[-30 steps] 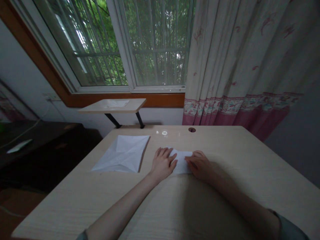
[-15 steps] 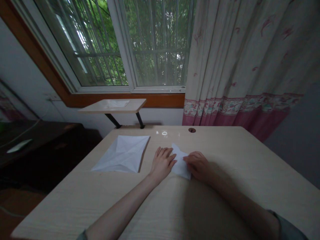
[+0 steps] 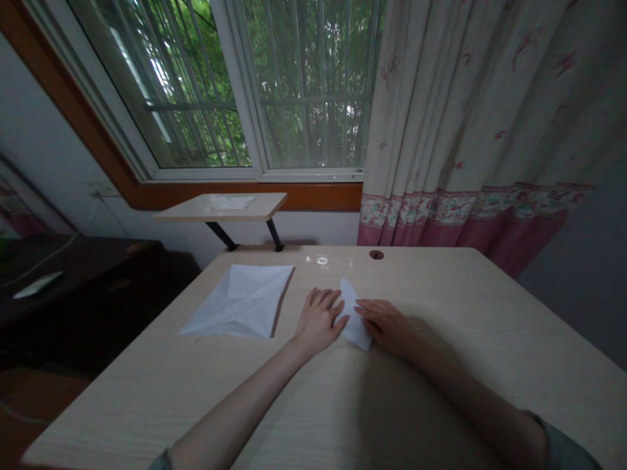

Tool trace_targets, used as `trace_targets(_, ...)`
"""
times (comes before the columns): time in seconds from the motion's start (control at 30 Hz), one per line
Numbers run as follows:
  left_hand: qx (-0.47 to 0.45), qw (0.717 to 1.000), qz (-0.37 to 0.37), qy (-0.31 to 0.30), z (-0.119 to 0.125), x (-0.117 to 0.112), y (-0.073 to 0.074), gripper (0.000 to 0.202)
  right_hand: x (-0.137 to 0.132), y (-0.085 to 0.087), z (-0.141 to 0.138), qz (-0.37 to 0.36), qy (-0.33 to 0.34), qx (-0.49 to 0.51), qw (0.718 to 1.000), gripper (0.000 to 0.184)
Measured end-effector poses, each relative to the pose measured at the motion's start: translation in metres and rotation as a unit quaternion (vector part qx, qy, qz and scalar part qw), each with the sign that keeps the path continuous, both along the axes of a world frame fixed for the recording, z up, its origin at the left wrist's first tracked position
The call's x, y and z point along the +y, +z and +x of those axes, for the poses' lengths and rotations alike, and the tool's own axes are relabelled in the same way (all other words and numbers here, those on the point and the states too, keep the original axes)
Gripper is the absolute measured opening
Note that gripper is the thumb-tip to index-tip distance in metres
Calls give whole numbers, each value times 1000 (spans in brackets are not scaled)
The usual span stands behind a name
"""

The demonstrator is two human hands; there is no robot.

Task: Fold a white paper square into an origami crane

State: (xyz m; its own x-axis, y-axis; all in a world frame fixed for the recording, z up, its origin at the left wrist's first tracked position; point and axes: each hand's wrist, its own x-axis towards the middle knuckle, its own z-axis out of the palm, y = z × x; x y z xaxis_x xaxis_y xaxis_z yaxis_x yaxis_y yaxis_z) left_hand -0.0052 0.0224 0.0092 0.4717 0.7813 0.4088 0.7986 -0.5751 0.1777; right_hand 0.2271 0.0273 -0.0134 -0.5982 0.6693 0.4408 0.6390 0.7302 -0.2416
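Observation:
A small folded white paper (image 3: 353, 316) lies on the light wooden desk (image 3: 441, 365), turned so one corner points toward the window. My left hand (image 3: 318, 320) lies flat on its left part with fingers stretched out. My right hand (image 3: 386, 323) rests flat on its right edge, fingers extended toward the left hand. Most of the paper is hidden under the two hands.
A larger creased white sheet (image 3: 240, 300) lies flat on the desk's left side. A cable hole (image 3: 376, 254) sits near the far edge. A small raised shelf (image 3: 220, 207) stands below the window; a curtain (image 3: 470, 124) hangs at right and a dark cabinet (image 3: 73, 281) at left.
The small paper has turned from lying square to standing on a diagonal between my hands. My right hand's fingers have flattened out onto it. My left hand has stayed in place.

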Motion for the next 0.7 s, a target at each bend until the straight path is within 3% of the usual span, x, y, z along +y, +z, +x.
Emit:
trace_targets(0.37,-13,995,-77,-62,-5,11,-7,91,2,-6,1,9,-31,12,999,32)
trace_targets(0.7,-44,992,-96,-66,-6,10,-4,83,2,-6,0,-5,-32,16,999,32)
